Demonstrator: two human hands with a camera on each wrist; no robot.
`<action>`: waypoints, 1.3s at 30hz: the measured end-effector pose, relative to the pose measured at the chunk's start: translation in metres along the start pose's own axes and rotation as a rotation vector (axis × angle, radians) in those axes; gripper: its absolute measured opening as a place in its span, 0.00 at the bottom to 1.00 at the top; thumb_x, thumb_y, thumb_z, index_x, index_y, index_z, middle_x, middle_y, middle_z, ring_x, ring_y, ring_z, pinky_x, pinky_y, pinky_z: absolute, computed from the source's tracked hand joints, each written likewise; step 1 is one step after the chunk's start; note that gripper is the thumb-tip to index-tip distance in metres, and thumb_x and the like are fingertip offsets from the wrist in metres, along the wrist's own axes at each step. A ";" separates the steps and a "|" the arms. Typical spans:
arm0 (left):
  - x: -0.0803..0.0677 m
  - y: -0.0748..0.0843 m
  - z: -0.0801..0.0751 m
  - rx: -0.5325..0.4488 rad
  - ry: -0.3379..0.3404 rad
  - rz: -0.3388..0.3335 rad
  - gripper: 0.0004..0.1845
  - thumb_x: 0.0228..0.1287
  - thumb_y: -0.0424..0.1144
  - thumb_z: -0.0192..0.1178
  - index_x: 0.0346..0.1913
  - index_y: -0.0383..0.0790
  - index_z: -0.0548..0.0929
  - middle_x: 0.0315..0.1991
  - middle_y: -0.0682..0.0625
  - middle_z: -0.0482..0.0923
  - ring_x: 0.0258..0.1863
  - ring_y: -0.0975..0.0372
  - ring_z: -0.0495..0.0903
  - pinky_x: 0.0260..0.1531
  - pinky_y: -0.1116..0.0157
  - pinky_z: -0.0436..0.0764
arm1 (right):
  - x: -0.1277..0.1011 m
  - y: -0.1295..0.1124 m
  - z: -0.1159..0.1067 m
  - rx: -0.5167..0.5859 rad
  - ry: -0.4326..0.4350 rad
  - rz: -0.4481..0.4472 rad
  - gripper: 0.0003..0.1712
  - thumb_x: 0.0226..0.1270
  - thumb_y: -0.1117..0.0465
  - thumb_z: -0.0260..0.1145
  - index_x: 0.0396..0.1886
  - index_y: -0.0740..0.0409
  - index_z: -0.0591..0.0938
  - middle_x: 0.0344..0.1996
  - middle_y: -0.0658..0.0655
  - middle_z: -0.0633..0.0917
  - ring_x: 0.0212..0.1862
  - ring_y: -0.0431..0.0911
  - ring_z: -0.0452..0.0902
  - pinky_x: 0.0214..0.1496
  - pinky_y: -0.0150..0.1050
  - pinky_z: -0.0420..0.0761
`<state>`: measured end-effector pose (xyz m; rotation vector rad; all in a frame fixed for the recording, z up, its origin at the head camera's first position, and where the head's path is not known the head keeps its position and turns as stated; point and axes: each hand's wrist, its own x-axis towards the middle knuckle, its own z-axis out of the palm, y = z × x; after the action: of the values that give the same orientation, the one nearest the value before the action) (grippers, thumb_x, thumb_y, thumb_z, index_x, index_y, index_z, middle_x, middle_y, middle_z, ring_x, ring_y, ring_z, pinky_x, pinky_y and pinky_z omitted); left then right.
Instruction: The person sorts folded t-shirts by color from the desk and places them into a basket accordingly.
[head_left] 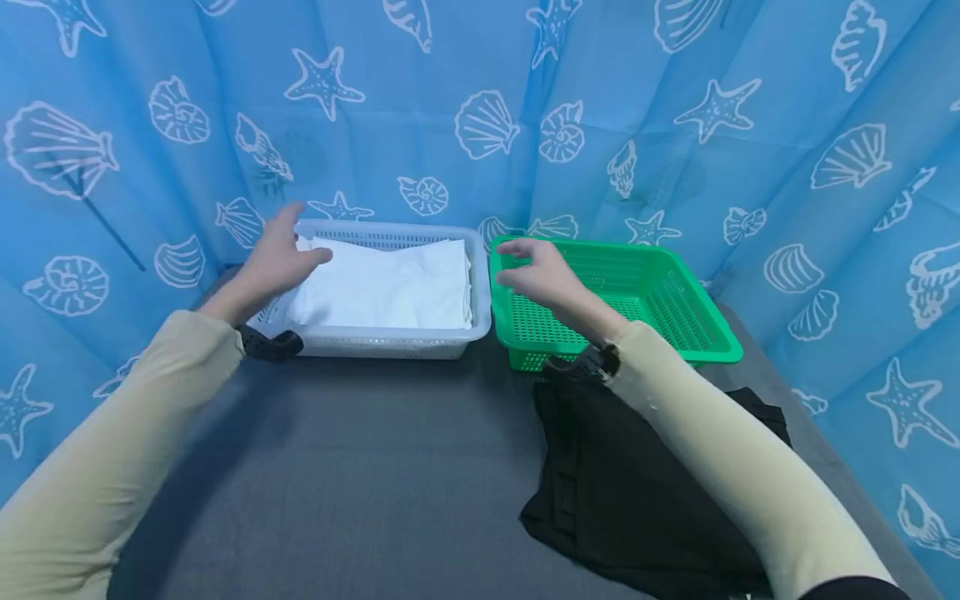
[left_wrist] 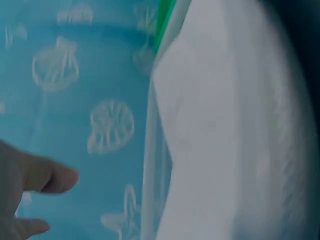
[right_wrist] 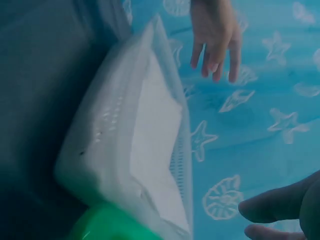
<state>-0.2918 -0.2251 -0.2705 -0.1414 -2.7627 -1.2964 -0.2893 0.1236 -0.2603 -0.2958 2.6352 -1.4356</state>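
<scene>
Left hand (head_left: 277,257) by white basket (head_left: 375,335), right hand (head_left: 546,279) over green basket (head_left: 708,333); both empty, fingers loose. White cloth (head_left: 382,287) in white basket, seemingly placed; next likely calls for gripping black cloth (head_left: 637,492) on desk (head_left: 375,467).

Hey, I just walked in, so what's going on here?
A person has both hands out over two baskets, gripping nothing. The left hand is at the left end of the white basket, in which folded white cloth lies. The right hand is over the left part of the green basket. Black cloth lies on the gray table, partly hidden by the right sleeve.
</scene>
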 end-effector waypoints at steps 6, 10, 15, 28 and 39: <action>-0.057 0.032 0.061 -0.189 0.135 0.252 0.33 0.69 0.30 0.56 0.74 0.35 0.59 0.70 0.40 0.62 0.64 0.49 0.68 0.59 0.53 0.71 | -0.089 0.024 -0.048 -0.069 -0.015 -0.098 0.26 0.72 0.60 0.63 0.68 0.54 0.73 0.65 0.56 0.72 0.58 0.53 0.75 0.51 0.53 0.77; -0.093 0.045 0.105 -0.326 -0.046 0.365 0.30 0.68 0.27 0.58 0.72 0.37 0.64 0.67 0.45 0.67 0.60 0.53 0.72 0.55 0.57 0.75 | -0.149 0.047 -0.066 -0.175 -0.014 -0.144 0.24 0.74 0.56 0.62 0.68 0.51 0.73 0.62 0.56 0.75 0.59 0.50 0.75 0.48 0.47 0.78; -0.120 0.052 0.157 -0.408 -0.306 0.360 0.32 0.69 0.29 0.59 0.73 0.45 0.63 0.66 0.48 0.68 0.59 0.56 0.74 0.52 0.61 0.77 | -0.196 0.082 -0.084 -0.219 0.022 -0.139 0.24 0.74 0.59 0.62 0.67 0.55 0.74 0.56 0.58 0.79 0.53 0.43 0.79 0.45 0.35 0.80; -0.136 0.088 0.244 -0.507 -0.629 0.139 0.32 0.70 0.35 0.59 0.74 0.52 0.64 0.72 0.45 0.60 0.65 0.51 0.69 0.52 0.59 0.77 | -0.233 0.153 -0.126 -0.424 0.088 -0.025 0.25 0.71 0.60 0.65 0.65 0.60 0.74 0.56 0.63 0.78 0.47 0.29 0.75 0.40 0.32 0.79; -0.135 0.096 0.275 -0.243 -0.399 0.212 0.28 0.67 0.36 0.59 0.70 0.48 0.71 0.71 0.45 0.62 0.63 0.49 0.63 0.56 0.50 0.70 | -0.243 0.203 -0.163 -0.448 0.079 0.237 0.36 0.72 0.52 0.64 0.70 0.69 0.66 0.62 0.78 0.67 0.56 0.71 0.68 0.42 0.57 0.79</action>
<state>-0.1567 0.0412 -0.3885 -0.7655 -2.7721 -1.6933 -0.1089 0.4206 -0.3387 0.0375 2.9131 -0.7950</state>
